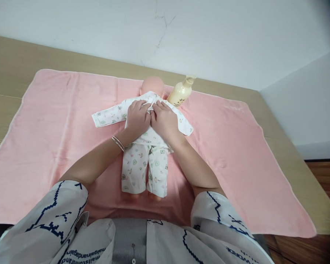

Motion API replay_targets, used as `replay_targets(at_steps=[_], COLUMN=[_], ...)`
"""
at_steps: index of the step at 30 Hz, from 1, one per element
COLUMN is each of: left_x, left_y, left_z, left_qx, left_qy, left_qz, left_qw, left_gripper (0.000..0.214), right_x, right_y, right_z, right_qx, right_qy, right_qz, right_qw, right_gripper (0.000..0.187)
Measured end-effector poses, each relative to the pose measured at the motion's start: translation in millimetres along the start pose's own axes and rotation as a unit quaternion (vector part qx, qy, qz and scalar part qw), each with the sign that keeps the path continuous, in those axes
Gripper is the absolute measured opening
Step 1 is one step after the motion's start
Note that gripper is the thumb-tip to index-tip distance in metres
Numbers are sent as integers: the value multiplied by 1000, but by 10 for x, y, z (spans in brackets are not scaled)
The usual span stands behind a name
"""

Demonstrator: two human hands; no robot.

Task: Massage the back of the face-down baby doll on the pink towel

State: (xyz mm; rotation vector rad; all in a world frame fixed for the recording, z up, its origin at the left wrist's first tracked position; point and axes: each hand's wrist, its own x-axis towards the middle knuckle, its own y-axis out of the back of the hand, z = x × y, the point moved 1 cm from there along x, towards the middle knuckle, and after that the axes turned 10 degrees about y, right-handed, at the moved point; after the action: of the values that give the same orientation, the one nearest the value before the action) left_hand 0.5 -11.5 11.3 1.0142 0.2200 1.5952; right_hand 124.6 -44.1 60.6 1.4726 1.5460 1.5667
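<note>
A baby doll (152, 85) lies stretched out with its bald head away from me. It wears a white printed long-sleeved top (110, 115) and matching trousers (134, 168). My left hand (138, 116), with bangles at the wrist, rests flat on the upper left of the doll's torso, fingers extended. Beside it, my right hand (164, 119) lies flat on the upper right of the torso. The thumbs are close together at the middle. Nothing shows in either hand. Which way the doll's face points, I cannot tell.
A pale yellow pump bottle (179, 93) leans or lies tilted right of the doll's head. Under the doll, a pink blanket (57, 154) covers much of the wooden table (11, 55). A white wall (99, 33) runs along the table's far edge.
</note>
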Motion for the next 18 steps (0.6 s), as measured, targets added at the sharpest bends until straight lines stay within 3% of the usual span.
replay_targets(at_steps=[4, 9, 14, 18], left_x=[29, 55, 21, 4], left_y=[-91, -175, -136, -102], left_z=[-68, -160, -153, -114], left_qx=[-18, -24, -36, -53], left_qy=[29, 20, 18, 22], left_qz=[-4, 3, 14, 20], left_qw=[999, 1000, 999, 998], left_gripper=[39, 47, 62, 73], right_x=[66, 128, 80, 53], right_y=[-76, -67, 61, -52], right_z=[146, 282, 189, 79], right_qx=[19, 60, 67, 38], right_qy=[10, 25, 19, 33], right_qz=[7, -18, 40, 28], right_qw=[1000, 998, 997, 998], right_gripper=[51, 58, 58, 54])
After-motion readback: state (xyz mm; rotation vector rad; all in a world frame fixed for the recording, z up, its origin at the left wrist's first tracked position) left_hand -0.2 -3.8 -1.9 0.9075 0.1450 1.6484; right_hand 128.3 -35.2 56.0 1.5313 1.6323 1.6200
